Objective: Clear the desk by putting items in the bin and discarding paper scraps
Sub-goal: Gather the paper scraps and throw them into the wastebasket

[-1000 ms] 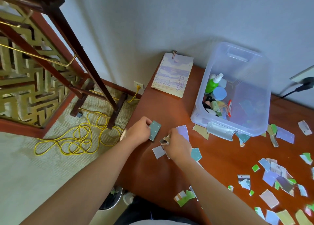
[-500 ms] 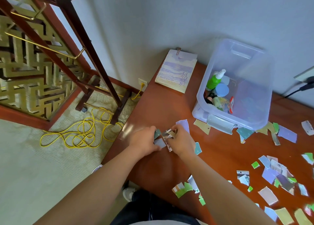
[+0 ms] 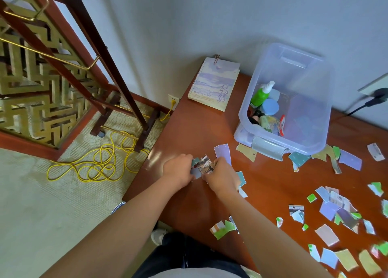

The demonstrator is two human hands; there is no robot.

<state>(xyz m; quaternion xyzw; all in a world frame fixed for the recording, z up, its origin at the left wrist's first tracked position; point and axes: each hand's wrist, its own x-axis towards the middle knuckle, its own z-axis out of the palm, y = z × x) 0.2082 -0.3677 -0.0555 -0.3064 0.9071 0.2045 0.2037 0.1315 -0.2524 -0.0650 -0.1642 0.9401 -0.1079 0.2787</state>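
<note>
Surface: reddish-brown wooden worktop (image 3: 201,128).
Left grip (image 3: 178,170): pinches multicoloured torn paper scraps (image 3: 203,166), near left edge.
Right grip (image 3: 222,177): pinches same scraps.

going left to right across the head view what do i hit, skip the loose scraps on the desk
yellow cable → left hand → held paper scraps → right hand → clear bin → black plug
</note>
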